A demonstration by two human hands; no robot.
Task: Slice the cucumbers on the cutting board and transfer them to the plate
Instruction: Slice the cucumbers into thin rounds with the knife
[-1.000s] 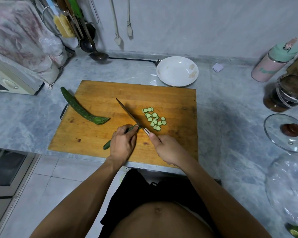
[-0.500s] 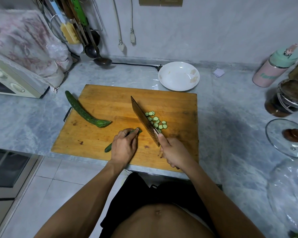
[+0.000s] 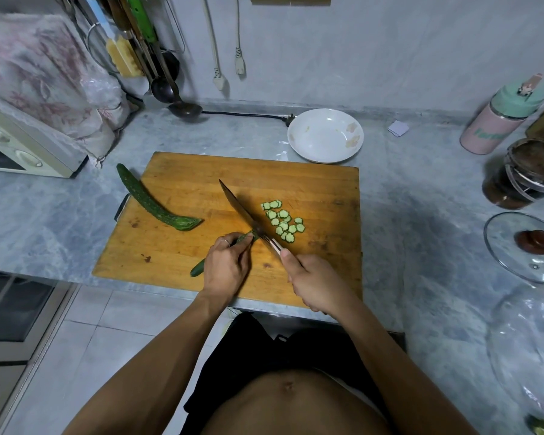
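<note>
Right grip point(image 3: 314, 282) clenched on knife point(image 3: 248, 215) handle; left grip point(image 3: 225, 268) pins cucumber point(image 3: 198, 269) to cutting board point(image 3: 327, 189). Blade, lifted 0.5 s ago, is back down at cut end — another slice coming. Slices point(image 3: 283, 222) just right of blade; plate point(image 3: 325, 135) beyond, bare.

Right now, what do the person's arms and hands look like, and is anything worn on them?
Both arms are bare, with no sleeves, gloves or watch. The left hand wears a thin ring on one finger. The right hand shows no ring.
</note>
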